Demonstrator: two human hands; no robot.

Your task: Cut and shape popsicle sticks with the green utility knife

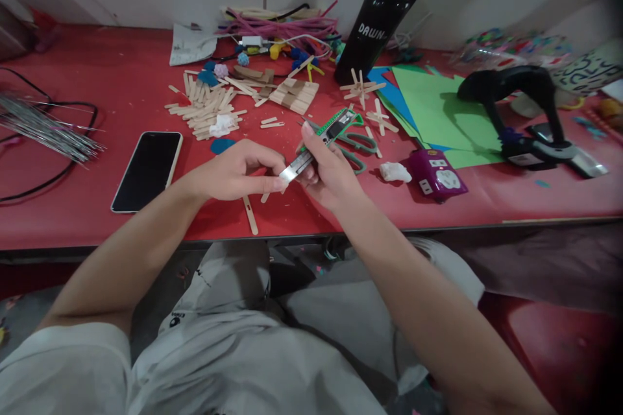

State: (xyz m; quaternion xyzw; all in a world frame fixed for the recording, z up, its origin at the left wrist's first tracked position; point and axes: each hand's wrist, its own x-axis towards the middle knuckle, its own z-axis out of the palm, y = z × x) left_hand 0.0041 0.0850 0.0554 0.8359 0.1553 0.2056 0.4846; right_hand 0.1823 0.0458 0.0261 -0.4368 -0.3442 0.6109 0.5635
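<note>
My right hand (pixel 328 172) is wrapped round a green and silver utility knife (pixel 335 128), its metal end slanting down to the left. My left hand (pixel 243 172) is closed, with thumb and bent fingers meeting at that metal end; whether it grips the blade or something small there cannot be made out. Just under the left fingers lies a craft stick with a small hole (pixel 250 215). Grey-green-handled scissors (pixel 359 142) rest behind my right hand, partly hidden. Beyond the hands is a loose heap of craft sticks (pixel 207 107), beside a taped bundle of sticks (pixel 296 96).
A phone (pixel 147 172) and metal wires (pixel 48 130) lie left. Star-shaped stick pieces (pixel 361 87), coloured paper (pixel 433 107), a white crumpled lump (pixel 395 172), a purple plug adapter (pixel 438 175) and a black stand-like object (pixel 525 110) are right. A tall black bottle (pixel 377 19) stands behind.
</note>
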